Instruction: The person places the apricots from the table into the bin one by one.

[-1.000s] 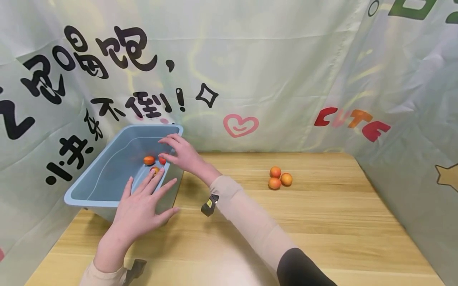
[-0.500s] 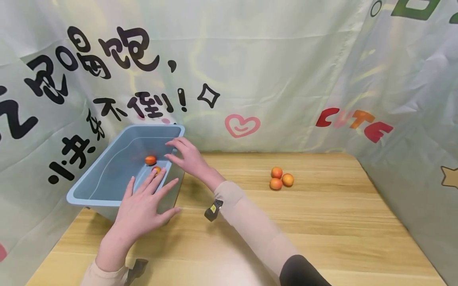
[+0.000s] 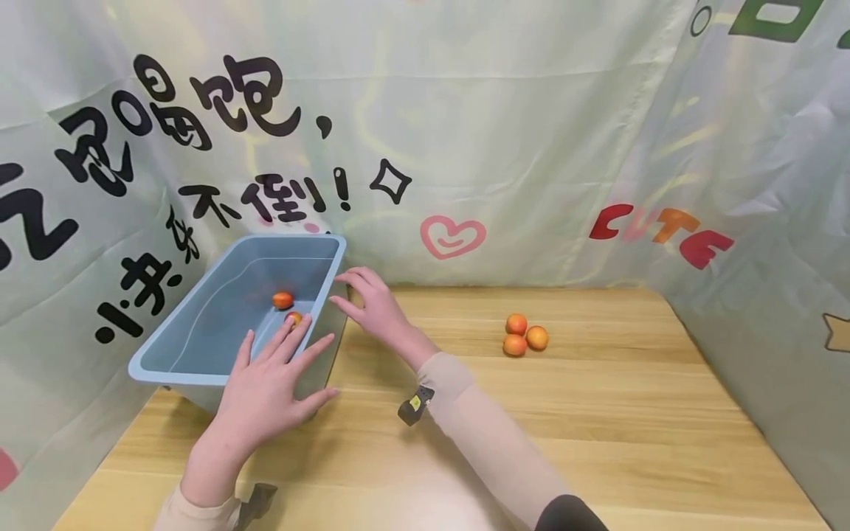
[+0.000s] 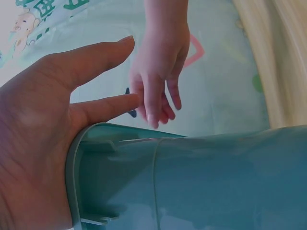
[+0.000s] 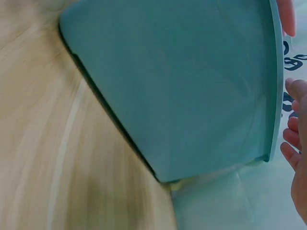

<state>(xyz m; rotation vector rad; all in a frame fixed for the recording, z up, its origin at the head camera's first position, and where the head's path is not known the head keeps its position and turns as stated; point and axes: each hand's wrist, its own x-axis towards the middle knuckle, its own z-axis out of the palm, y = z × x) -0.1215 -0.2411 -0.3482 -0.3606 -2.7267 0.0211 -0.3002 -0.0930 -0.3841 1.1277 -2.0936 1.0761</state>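
A blue plastic tub (image 3: 192,295) stands at the table's left side. Two small orange-red fruits (image 3: 282,299) show inside it, one of them partly covered by fingertips. My left hand (image 3: 262,394) rests on the tub's near right rim, fingers spread and straight, thumb pointing right. In the left wrist view, the rim meets the left palm (image 4: 36,143). Just outside the tub's right rim hovers my right hand (image 3: 378,306), its fingers loosely bent and holding nothing. The right wrist view shows those fingers (image 5: 293,129) beside the rim.
Three small orange fruits (image 3: 515,344) sit clustered on the wooden table (image 3: 598,413), right of the tub. A printed cloth (image 3: 518,133) hangs behind the table and along both sides.
My right hand has drawn back rightward from inside the tub to beyond its rim. A red fruit seen by its thumb a second ago is out of sight. The left hand stays put.
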